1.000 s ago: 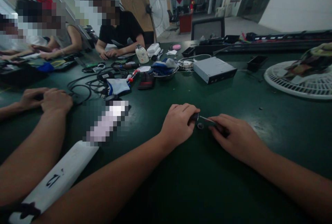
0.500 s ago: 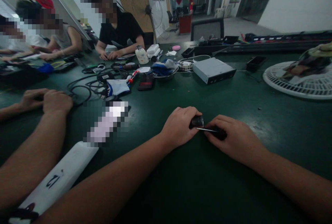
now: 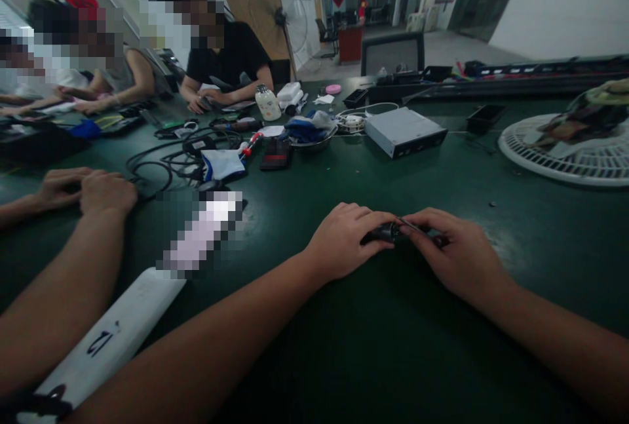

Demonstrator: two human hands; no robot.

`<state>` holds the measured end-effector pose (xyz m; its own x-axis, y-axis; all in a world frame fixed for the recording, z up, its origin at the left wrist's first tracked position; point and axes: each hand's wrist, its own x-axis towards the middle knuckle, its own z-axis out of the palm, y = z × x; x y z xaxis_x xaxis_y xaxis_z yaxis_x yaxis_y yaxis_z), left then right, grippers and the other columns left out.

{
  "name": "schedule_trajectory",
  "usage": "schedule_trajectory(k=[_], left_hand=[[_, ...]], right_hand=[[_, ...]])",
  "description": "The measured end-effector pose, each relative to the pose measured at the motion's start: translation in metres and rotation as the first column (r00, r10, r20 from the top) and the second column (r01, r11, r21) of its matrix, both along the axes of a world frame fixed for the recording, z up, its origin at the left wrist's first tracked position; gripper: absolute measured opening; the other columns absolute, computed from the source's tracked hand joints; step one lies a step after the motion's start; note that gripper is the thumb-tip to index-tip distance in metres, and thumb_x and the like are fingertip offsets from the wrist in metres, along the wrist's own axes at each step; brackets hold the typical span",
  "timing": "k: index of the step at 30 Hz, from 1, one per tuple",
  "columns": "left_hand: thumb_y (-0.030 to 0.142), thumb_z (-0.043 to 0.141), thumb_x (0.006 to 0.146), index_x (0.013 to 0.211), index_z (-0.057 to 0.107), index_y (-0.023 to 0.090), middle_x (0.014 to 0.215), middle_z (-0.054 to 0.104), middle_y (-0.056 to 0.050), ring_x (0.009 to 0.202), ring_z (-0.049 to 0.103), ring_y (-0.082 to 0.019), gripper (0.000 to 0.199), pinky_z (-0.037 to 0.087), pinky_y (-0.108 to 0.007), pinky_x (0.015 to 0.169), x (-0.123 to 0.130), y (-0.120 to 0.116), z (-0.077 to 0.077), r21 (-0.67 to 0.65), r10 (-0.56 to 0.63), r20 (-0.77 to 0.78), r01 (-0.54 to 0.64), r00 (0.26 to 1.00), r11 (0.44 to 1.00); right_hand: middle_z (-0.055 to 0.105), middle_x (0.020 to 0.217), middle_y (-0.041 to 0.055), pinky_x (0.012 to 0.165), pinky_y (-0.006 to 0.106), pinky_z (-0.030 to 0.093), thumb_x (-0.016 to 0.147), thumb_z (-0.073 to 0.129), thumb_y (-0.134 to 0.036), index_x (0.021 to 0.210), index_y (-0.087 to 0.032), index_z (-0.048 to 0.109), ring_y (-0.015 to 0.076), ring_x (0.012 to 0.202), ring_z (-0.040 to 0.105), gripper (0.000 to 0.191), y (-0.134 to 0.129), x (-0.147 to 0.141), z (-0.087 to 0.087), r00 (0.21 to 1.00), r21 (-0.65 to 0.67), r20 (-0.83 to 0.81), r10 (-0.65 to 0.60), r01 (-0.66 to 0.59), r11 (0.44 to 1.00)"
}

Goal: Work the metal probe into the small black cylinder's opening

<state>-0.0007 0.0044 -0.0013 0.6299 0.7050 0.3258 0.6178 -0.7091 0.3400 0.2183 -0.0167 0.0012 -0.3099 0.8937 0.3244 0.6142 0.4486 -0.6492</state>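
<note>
On the dark green table my left hand (image 3: 344,240) is closed round a short black cylindrical piece (image 3: 384,234). Its right end shows past my fingers; the rest is hidden in the palm. My right hand (image 3: 457,244) pinches a thin, narrow tool (image 3: 417,226) with a dark body, its exact kind unclear. The tool's slim tip reaches the open end of the black piece, close to my left fingertips. Whether tip and piece touch cannot be made out.
A co-worker's hands (image 3: 91,191) rest at the left, near black cables (image 3: 170,155). A phone (image 3: 204,231) lies by a white power bank-like bar (image 3: 115,332). Farther back are a grey metal drive box (image 3: 405,130), a blue-and-white cloth (image 3: 309,128) and a white fan grille (image 3: 540,162).
My right hand has moved slightly up and right, and its tool now points up-left at the black piece. More of the black piece shows, turned rightward in my left fingers.
</note>
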Motion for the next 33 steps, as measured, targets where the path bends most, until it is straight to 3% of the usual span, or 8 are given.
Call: schedule_trajectory(k=[10,22,33], left_hand=[[0.044,0.062,0.092,0.124,0.058,0.021,0.108,0.070,-0.003,0.098,0.061,-0.019,0.039,0.041,-0.035,0.087,-0.0004,-0.0017,0.0012,0.039,-0.054,0.043,0.052,0.998,0.998],[0.043,0.065,0.091,0.124,0.056,0.020,0.114,0.070,-0.004,0.100,0.062,-0.020,0.042,0.042,-0.037,0.090,-0.0009,-0.0025,-0.0002,0.082,-0.052,0.138,0.041,0.989,0.996],[0.036,0.065,0.091,0.121,0.058,0.022,0.114,0.070,-0.003,0.103,0.063,-0.019,0.035,0.043,-0.037,0.090,-0.0040,0.0010,-0.0015,0.041,-0.091,0.108,0.087,0.990,0.995]], right_hand=[[0.069,0.096,0.0011,0.065,0.028,0.053,0.088,0.065,-0.022,0.098,-0.023,0.070,0.0146,0.082,0.065,0.011,-0.0002,0.0002,-0.0012,0.999,-0.037,-0.047,0.006,-0.007,0.999],[0.072,0.096,-0.0006,0.068,0.027,0.051,0.091,0.064,-0.025,0.096,-0.028,0.076,0.0125,0.082,0.065,0.012,0.0015,0.0035,-0.0007,0.991,0.041,-0.095,0.097,-0.093,0.995],[0.070,0.096,0.0011,0.063,0.028,0.053,0.087,0.069,-0.030,0.096,-0.029,0.076,0.0151,0.082,0.065,0.011,0.0037,0.0034,-0.0031,0.988,-0.076,-0.136,0.073,-0.084,0.994]])
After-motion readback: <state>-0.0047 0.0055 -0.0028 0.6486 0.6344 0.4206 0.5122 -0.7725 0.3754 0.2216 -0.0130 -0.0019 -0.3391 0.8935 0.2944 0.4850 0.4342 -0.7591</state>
